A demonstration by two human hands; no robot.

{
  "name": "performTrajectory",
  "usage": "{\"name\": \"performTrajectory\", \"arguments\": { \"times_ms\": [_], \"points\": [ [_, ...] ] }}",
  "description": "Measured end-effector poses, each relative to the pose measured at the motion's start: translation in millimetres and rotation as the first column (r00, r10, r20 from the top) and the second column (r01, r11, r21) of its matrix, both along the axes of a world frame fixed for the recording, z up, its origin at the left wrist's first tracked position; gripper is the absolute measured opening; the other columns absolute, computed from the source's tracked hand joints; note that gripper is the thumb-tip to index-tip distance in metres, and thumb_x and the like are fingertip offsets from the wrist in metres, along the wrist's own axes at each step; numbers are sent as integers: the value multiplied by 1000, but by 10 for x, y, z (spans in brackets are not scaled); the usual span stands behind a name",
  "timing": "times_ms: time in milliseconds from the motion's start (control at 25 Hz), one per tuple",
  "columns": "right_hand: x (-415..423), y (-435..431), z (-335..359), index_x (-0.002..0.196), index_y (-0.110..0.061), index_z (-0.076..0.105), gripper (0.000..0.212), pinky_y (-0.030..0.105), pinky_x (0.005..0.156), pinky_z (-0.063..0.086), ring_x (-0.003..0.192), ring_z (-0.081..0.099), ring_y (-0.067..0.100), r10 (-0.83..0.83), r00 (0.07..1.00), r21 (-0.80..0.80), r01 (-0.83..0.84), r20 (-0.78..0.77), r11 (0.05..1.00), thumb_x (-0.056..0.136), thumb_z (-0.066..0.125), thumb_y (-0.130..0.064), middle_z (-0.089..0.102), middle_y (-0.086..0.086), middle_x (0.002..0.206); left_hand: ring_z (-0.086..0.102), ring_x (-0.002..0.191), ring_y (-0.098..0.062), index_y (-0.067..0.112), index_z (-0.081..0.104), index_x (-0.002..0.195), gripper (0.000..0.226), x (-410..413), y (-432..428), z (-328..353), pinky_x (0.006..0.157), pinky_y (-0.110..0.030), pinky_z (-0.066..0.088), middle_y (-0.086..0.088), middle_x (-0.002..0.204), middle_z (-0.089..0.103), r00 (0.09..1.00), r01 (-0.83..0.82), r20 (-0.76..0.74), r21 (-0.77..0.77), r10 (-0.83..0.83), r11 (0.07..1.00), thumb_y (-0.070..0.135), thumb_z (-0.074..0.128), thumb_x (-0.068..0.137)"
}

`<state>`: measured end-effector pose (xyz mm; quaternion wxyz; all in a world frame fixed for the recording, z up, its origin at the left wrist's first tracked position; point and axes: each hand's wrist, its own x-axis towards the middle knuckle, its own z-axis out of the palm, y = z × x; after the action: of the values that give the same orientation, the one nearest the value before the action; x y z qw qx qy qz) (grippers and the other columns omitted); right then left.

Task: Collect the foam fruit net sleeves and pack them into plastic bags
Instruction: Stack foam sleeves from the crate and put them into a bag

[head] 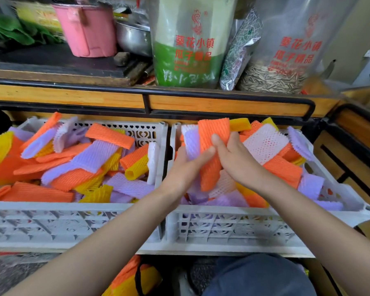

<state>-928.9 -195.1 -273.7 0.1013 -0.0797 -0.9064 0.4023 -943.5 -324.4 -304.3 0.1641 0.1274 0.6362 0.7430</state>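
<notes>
Lying nearest, just in front of the right crate [233,229], a bag [132,278] with a black handle holds orange and yellow foam sleeves, beside a knee [259,274] in blue cloth. Over that crate the left hand [186,167] and right hand [237,161] meet, both curled around an upright orange sleeve [212,146], with a purple sleeve [191,142] held against it by the left fingers. Loose sleeves [284,169] in orange, purple, yellow and white fill the crate beneath them. Left of it stands a second crate [51,223], equally full. Beyond it, a wooden shelf [222,105] carries a pink bucket [90,30] and printed seed bags [188,45].
</notes>
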Motion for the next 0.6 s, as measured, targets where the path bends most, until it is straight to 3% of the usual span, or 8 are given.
{"name": "performTrajectory", "arguments": {
  "times_ms": [80,160,240,280,360,400,480,600],
  "points": [
    [-19,-16,-25,118,-5,41,41,42,96,44,111,54,28,81,996,-94,-78,28,992,97,38,-40,52,13,116,67,96,-24,6,58,114,30,1,-73,33,87,-40,54,-13,107,68,992,-80,-105,-86,70,993,10,67,86],
    [-42,147,-67,121,-6,43,40,33,99,42,110,54,21,101,995,-66,-101,-5,993,97,42,-37,51,8,118,65,100,-22,8,55,116,34,-29,-162,14,89,-37,53,-12,111,67,983,-163,-115,-156,146,974,7,67,85],
    [-135,530,-189,130,-1,41,47,26,102,29,119,45,25,-19,992,240,50,-128,969,95,49,-31,49,13,127,64,100,-18,9,52,121,38,-54,-238,-13,85,-30,54,-8,114,65,985,-162,-83,-154,150,975,10,67,85],
    [-171,768,-275,133,2,39,53,32,105,27,123,41,31,-90,983,409,150,-161,900,94,53,-31,46,19,131,64,98,-16,9,52,121,38,-55,-254,-7,81,-26,54,-7,113,66,988,-144,-73,-142,135,979,10,66,86],
    [-207,1222,-463,138,5,32,69,46,109,25,128,34,40,-251,966,621,238,-68,747,90,57,-37,39,27,138,65,96,-15,9,52,121,38,-61,-250,16,78,-22,55,-6,111,66,990,-131,-62,-136,124,982,10,66,86],
    [-201,1378,-547,141,5,26,77,48,109,24,131,31,41,-317,948,621,239,16,747,88,59,-41,34,29,141,65,97,-17,8,53,122,39,-66,-239,30,79,-24,55,-6,112,66,991,-132,-54,-137,125,982,10,67,86],
    [-167,1501,-671,145,1,18,88,48,110,26,136,25,39,-322,940,471,236,110,850,84,64,-42,25,27,147,65,99,-18,8,53,122,39,-77,-214,38,82,-27,54,-7,112,66,993,-111,-42,-138,106,984,11,67,85],
    [-220,1454,-708,145,-1,21,88,48,111,28,136,29,33,-227,972,274,233,-54,933,78,75,-21,29,20,147,65,100,-17,11,53,121,39,-76,-159,2,87,-31,53,-5,112,66,997,-79,-31,-159,75,984,13,67,85]
  ]
}}
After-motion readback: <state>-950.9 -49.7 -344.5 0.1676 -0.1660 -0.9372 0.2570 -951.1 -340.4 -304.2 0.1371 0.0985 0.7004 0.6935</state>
